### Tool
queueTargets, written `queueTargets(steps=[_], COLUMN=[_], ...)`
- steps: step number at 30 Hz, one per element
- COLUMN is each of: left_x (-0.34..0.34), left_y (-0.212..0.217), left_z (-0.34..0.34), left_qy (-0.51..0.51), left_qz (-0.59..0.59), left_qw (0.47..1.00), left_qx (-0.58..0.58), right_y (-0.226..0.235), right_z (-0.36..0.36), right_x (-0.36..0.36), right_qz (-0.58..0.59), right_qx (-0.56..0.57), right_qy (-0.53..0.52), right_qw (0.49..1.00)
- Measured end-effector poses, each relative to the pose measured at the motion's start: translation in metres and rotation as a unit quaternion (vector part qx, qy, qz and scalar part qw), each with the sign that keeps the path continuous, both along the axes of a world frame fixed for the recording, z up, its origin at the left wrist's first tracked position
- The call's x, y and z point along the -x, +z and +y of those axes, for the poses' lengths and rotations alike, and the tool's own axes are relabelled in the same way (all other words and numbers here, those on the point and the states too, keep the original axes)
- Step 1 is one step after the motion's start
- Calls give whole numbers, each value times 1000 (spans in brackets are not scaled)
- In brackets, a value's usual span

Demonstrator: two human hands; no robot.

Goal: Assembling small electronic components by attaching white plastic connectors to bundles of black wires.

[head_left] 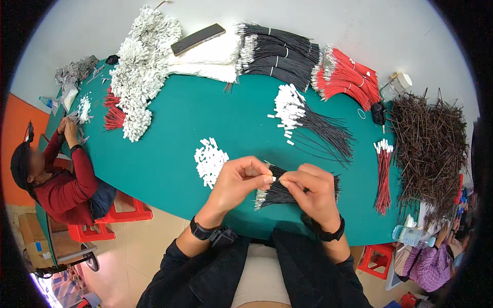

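A connector (pixel 274 179), small, white and blocky, sits between the fingertips of our two hands, just above the black wires (pixel 282 196) on the green worktop (pixel 174 128). We see it only in part, a pale speck beside the left thumb. Our left hand (pixel 232 184) pinches it between thumb and forefinger; our right hand (pixel 314 191) has thumb and forefinger pressed together just beside it, and whether they grip a wire is too fine for us to tell.

The black wires are thin and straight, laid side by side with silvery metal tips to the left. Near our left hand lies a loose pile (pixel 210 163) of hard, oblong white connectors. Beyond our right hand fans a bunch (pixel 323 129) of slim black wires capped in white, and farther right a narrow sheaf (pixel 383 177) of red ones, capped likewise.

Both forearms angle inward from the lower edge, dark sleeves pushed back, a black band at each wrist, our fingers curled and knuckles raised.
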State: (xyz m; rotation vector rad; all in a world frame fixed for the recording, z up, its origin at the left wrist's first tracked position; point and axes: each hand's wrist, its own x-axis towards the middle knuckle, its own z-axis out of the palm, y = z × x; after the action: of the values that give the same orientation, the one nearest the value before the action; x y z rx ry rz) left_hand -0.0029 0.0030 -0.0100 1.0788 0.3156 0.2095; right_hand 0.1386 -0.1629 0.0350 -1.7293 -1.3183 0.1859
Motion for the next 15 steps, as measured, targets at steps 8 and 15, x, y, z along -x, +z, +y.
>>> queueTargets(steps=[8, 15], left_x=[8, 28], left_y=[6, -12], left_z=[50, 59], left_qy=[131, 15], left_qz=[99, 149], left_qw=[807, 715], left_qx=[-567, -683], right_y=[-16, -42], right_z=[8, -5], right_x=[-51, -18], right_qz=[-255, -100], right_qx=[81, 210], right_qy=[-64, 67], right_qw=[961, 970])
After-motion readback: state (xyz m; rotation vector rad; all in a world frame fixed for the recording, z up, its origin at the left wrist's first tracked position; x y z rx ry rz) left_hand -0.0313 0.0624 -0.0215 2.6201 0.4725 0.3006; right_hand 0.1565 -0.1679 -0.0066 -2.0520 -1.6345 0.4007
